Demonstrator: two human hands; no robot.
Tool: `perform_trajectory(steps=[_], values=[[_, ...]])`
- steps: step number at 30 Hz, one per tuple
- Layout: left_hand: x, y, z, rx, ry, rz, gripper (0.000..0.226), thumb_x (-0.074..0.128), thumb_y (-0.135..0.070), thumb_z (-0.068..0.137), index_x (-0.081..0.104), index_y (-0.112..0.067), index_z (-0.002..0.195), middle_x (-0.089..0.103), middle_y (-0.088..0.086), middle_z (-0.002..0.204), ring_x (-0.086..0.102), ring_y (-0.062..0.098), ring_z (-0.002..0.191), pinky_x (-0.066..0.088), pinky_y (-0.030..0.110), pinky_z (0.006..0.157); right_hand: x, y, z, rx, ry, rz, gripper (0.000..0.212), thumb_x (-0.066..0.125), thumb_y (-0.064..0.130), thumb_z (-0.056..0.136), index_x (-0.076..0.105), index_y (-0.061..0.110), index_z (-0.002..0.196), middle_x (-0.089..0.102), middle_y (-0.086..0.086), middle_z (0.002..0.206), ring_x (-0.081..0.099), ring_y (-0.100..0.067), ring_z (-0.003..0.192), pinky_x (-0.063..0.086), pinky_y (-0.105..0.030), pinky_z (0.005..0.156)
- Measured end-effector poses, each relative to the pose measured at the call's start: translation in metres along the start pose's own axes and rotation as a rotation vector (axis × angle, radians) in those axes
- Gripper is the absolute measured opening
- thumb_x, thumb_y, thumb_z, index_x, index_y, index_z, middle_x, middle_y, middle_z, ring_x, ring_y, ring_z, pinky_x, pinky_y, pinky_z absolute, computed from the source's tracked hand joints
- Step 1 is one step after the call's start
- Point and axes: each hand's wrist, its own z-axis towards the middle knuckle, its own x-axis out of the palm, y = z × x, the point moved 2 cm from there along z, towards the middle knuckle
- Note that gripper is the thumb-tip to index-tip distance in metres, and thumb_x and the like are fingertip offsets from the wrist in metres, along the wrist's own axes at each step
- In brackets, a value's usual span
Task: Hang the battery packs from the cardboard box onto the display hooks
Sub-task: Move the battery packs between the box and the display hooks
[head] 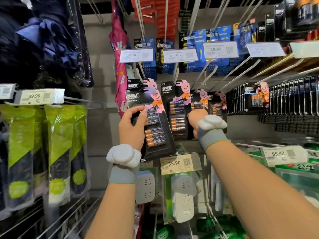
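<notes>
The battery pack (pixel 155 128) is tilted, its left edge gripped by the left hand (pixel 131 125), thumb curled over the front; it overlaps the hung packs (pixel 179 107) below their hook (pixel 176 76); the right hand (pixel 195 118) reaches those packs, grip hidden; a pink umbrella (pixel 120 66) hangs just left.

"DURACELL" on battery pack (pixel 151 125)
</notes>
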Motion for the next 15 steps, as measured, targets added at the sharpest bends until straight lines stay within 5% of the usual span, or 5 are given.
perform_trajectory(steps=[2,5,7,10,15], values=[[0.0015,0.0008,0.0013,0.024,0.003,0.027,0.013,0.056,-0.009,0.095,0.063,-0.016,0.104,0.064,-0.004,0.099,0.062,-0.001,0.080,0.049,0.013,0.069,-0.0039,0.0027,-0.0027,-0.027,0.001,-0.042,0.036,0.043,0.012,0.097,0.053,-0.005,0.127,0.056,-0.023,0.129,0.054,-0.037,0.120,0.041,-0.021,0.064],[0.0026,0.0007,0.0032,0.036,0.025,0.057,0.012,0.057,-0.012,0.095,0.064,-0.017,0.104,0.064,-0.006,0.101,0.061,0.008,0.093,0.051,0.017,0.078,-0.0069,-0.0015,0.0031,-0.081,-0.018,-0.131,0.037,0.046,0.014,0.097,0.052,-0.008,0.127,0.055,-0.026,0.129,0.053,-0.040,0.120,0.046,-0.038,0.090],[0.0036,0.0000,0.0034,0.034,0.033,0.058,0.012,0.057,-0.011,0.095,0.064,-0.016,0.104,0.064,-0.005,0.101,0.062,-0.001,0.088,0.049,0.013,0.073,-0.0063,-0.0045,0.0018,-0.086,-0.007,-0.137,0.039,0.051,0.018,0.096,0.053,-0.009,0.125,0.057,-0.027,0.126,0.055,-0.040,0.117,0.045,-0.045,0.099],[0.0061,0.0003,0.0022,0.035,0.029,0.059,0.012,0.056,-0.009,0.096,0.063,-0.014,0.104,0.062,-0.009,0.096,0.060,-0.011,0.075,0.046,0.008,0.068,-0.0070,-0.0048,-0.0040,-0.093,-0.005,-0.188,0.041,0.055,0.021,0.094,0.052,-0.009,0.123,0.058,-0.027,0.124,0.056,-0.041,0.115,0.046,-0.049,0.099],[0.0092,0.0024,0.0014,-0.017,0.033,0.037,0.013,0.057,-0.013,0.095,0.065,-0.021,0.102,0.066,-0.009,0.098,0.065,0.009,0.089,0.055,0.029,0.080,-0.0098,-0.0040,0.0033,-0.086,-0.057,-0.298,0.031,0.060,0.029,0.078,0.059,0.008,0.101,0.064,-0.012,0.098,0.062,-0.029,0.091,0.051,-0.042,0.093]])
